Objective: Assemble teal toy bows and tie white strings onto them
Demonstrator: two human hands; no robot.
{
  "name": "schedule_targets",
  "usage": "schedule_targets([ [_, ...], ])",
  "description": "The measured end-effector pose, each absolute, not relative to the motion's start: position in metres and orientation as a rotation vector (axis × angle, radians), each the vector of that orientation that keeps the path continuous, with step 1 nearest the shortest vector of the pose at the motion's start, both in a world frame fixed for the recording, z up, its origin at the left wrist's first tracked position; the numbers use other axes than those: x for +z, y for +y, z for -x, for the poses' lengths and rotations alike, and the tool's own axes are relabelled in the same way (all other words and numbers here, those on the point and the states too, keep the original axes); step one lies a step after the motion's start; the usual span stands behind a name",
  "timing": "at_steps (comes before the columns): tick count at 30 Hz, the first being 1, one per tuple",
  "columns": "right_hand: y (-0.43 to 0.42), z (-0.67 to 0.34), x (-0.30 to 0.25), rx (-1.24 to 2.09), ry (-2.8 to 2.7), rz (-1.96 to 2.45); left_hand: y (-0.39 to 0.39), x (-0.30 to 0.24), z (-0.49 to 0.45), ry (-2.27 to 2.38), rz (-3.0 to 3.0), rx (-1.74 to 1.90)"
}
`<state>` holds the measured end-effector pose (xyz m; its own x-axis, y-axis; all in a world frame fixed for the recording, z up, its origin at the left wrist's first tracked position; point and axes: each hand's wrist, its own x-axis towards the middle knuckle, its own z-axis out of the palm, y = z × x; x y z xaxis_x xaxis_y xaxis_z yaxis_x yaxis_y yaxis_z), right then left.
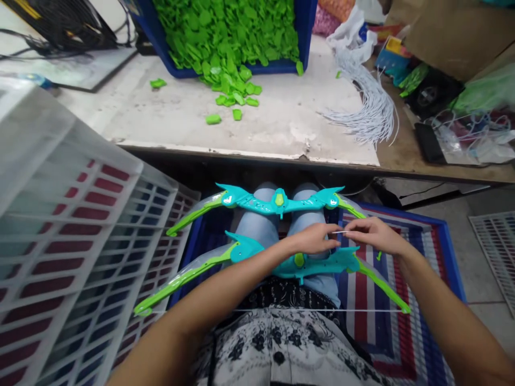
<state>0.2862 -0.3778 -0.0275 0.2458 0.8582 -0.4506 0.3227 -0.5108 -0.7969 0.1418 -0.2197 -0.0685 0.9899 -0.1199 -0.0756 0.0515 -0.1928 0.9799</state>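
Two turquoise-and-green toy bows lie across my lap, one beyond the other. The far toy bow [295,206] has its right tip partly behind my right hand. The near toy bow [325,264] carries a taut white string between its two tips, and my left forearm crosses over it. Between my fingers runs a short stretch of thin white string [340,232]. My left hand [316,239] grips its left end, above the near bow's middle. On the other end, my right hand [374,235] pinches with thumb and fingertips.
A blue bin [177,71] spills green plastic pieces [237,91] onto the white worktable [273,128]. A bundle of white strings [372,107] lies at the table's right. A white slatted crate [76,214] stands at my left; a blue crate [453,257] with a striped lining is below.
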Motion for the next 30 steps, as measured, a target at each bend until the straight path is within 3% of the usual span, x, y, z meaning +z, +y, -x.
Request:
schedule_targets([
  [5,-0.391,-0.297,-0.041,1.037,-0.845,2.017,-0.181,-0.042,-0.083,0.225,-1.261,-0.165],
  [12,-0.358,-0.293,-0.050,1.271,-1.206,1.931,-0.133,-0.013,0.024,0.276,-0.659,0.041],
  [19,-0.244,-0.221,-0.072,0.300,-1.821,1.980,-0.160,-0.020,0.006,0.139,-0.546,0.106],
  [25,-0.183,-0.167,-0.103,0.229,-2.223,2.306,-0.159,-0.014,-0.002,0.190,-0.581,0.161],
  [30,-0.179,-0.184,-0.097,0.354,-2.280,2.275,-0.157,-0.016,-0.014,0.414,-0.761,0.373],
])
